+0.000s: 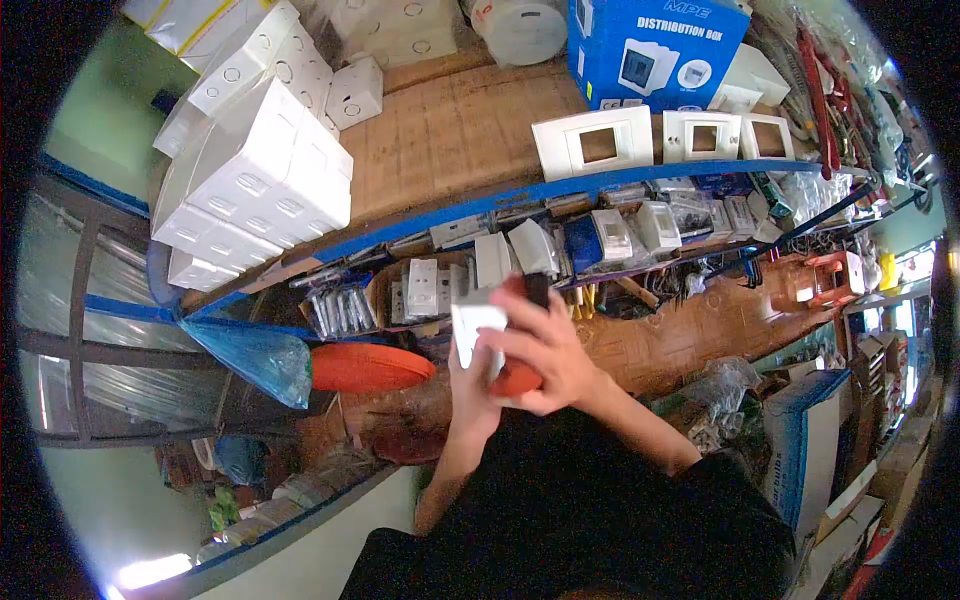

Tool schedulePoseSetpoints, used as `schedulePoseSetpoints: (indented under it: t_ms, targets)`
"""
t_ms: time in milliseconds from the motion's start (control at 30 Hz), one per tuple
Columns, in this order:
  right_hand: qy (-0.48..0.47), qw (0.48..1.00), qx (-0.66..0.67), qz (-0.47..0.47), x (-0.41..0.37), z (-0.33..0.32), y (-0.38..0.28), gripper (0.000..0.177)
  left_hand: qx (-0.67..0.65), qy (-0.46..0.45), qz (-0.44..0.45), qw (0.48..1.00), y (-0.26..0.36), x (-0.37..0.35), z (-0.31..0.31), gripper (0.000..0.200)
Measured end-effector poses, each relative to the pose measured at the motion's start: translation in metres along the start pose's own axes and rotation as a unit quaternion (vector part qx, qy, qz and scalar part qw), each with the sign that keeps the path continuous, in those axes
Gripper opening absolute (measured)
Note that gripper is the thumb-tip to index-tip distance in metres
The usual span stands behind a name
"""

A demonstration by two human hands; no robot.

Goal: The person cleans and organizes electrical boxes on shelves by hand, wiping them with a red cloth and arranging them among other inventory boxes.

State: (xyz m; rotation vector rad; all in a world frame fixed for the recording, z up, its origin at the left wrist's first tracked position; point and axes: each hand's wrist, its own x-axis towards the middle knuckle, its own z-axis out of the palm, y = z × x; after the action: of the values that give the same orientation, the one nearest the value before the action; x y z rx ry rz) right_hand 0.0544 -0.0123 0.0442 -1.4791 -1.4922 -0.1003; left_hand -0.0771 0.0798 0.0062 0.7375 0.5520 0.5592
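Note:
Both hands are close together in front of the lower shelf, partly smeared by motion. My left hand (pixel 474 392) is wrapped round the lower side of a small white box-like item (pixel 478 330). Over the item's right side lies my right hand (pixel 545 350), fingers bent, also round something red (pixel 515 380) with a dark part at its top. What the red thing is cannot be made out. Just behind the hands, white switch boxes (pixel 533 246) stand on the lower shelf.
White boxes (pixel 255 185) are stacked on the upper wooden shelf (pixel 450 120), with a blue distribution box carton (pixel 655 55) and white frames (pixel 595 142). A red round object (pixel 370 367) and a blue bag (pixel 260 360) are at the left. A red stool (pixel 835 278) stands far right.

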Motion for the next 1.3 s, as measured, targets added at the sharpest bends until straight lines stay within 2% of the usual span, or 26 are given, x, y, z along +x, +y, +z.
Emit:
schedulePoseSetpoints:
  t_ms: [33, 100, 133, 167, 233, 267, 400, 500, 533, 633, 667, 767, 800, 900, 933, 967, 1000, 1067, 1100, 1133, 1167, 1200, 1233, 1300]
  targets:
    - [0.023, 0.997, 0.036, 0.07, 0.011, -0.009, -0.001, 0.06, 0.046, 0.037, -0.013, 0.998, 0.005, -0.008, 0.011, 0.055]
    - [0.163, 0.965, 0.126, 0.16, 0.035, -0.015, 0.002, 0.052, 0.12, 0.01, -0.017, 0.993, 0.003, -0.024, 0.013, 0.062]
    - [0.131, 0.961, 0.16, 0.183, 0.037, -0.018, 0.01, 0.046, 0.136, 0.001, -0.003, 0.991, 0.001, -0.025, 0.01, 0.067]
    - [0.054, 0.932, 0.241, 0.265, 0.036, -0.021, 0.01, 0.044, 0.188, -0.027, 0.026, 0.982, 0.006, -0.022, 0.01, 0.068]
    - [-0.098, 0.818, 0.387, 0.414, 0.03, -0.029, 0.006, 0.041, 0.287, -0.085, 0.081, 0.951, 0.025, -0.014, 0.008, 0.069]
    - [-0.069, 0.898, 0.323, 0.29, 0.016, -0.022, 0.014, 0.039, 0.307, -0.084, 0.092, 0.944, 0.03, -0.011, 0.006, 0.067]
    - [-0.034, 0.941, 0.187, 0.281, 0.007, -0.017, 0.001, 0.039, 0.451, -0.124, 0.195, 0.862, 0.039, -0.001, 0.0, 0.061]
    - [-0.104, 0.821, 0.265, 0.494, 0.024, -0.028, -0.004, 0.041, 0.534, -0.181, 0.255, 0.786, 0.046, 0.0, 0.006, 0.06]
    - [-0.09, 0.836, 0.274, 0.467, 0.018, -0.021, 0.006, 0.042, 0.557, -0.211, 0.289, 0.749, 0.047, 0.002, 0.004, 0.062]
    - [-0.093, 0.703, 0.524, 0.471, 0.014, -0.01, 0.028, 0.044, 0.564, -0.296, 0.328, 0.698, 0.054, -0.004, 0.013, 0.065]
    - [-0.111, 0.696, 0.494, 0.509, 0.012, -0.015, 0.022, 0.044, 0.571, -0.314, 0.319, 0.688, 0.053, -0.001, 0.004, 0.069]
    - [-0.114, 0.702, 0.486, 0.509, 0.012, -0.022, 0.018, 0.045, 0.59, -0.23, 0.332, 0.699, 0.058, 0.013, 0.003, 0.085]
    - [-0.074, 0.726, 0.477, 0.49, 0.013, -0.024, 0.016, 0.043, 0.546, -0.174, 0.32, 0.755, 0.051, 0.013, 0.004, 0.101]
    - [0.044, 0.786, 0.445, 0.426, 0.018, -0.03, 0.007, 0.044, 0.494, -0.067, 0.198, 0.844, 0.024, 0.021, -0.008, 0.107]
    - [0.037, 0.792, 0.432, 0.43, 0.017, -0.033, 0.005, 0.046, 0.27, -0.082, 0.038, 0.959, 0.016, 0.011, -0.003, 0.103]
    - [0.04, 0.793, 0.437, 0.423, 0.018, -0.033, 0.003, 0.046, 0.155, -0.046, -0.044, 0.986, 0.023, 0.008, 0.018, 0.099]
    - [0.042, 0.793, 0.442, 0.417, 0.017, -0.033, 0.001, 0.047, 0.037, -0.007, -0.126, 0.991, 0.031, 0.009, 0.037, 0.096]
    - [0.018, 0.799, 0.437, 0.413, 0.01, -0.03, 0.004, 0.049, 0.086, -0.132, -0.043, 0.987, 0.012, 0.008, 0.007, 0.082]
    - [0.027, 0.824, 0.415, 0.385, 0.006, -0.027, 0.005, 0.049, 0.102, -0.189, 0.003, 0.977, 0.007, 0.008, 0.0, 0.075]
    - [0.033, 0.848, 0.392, 0.355, 0.003, -0.024, 0.002, 0.049, -0.023, -0.145, -0.096, 0.985, 0.008, 0.01, -0.007, 0.073]
    - [0.027, 0.875, 0.36, 0.324, -0.002, -0.019, 0.003, 0.051, -0.148, -0.097, -0.191, 0.966, 0.008, 0.011, -0.012, 0.071]
    - [0.024, 0.899, 0.325, 0.293, -0.007, -0.015, 0.004, 0.053, -0.177, -0.216, -0.058, 0.958, 0.014, 0.001, -0.007, 0.061]
    - [-0.022, 0.942, 0.236, 0.239, -0.009, -0.014, 0.005, 0.057, -0.113, -0.17, -0.039, 0.978, 0.017, 0.002, 0.0, 0.063]
    - [-0.009, 0.939, 0.234, 0.253, -0.009, -0.008, -0.016, 0.061, 0.016, -0.071, -0.006, 0.997, 0.022, 0.006, 0.016, 0.066]
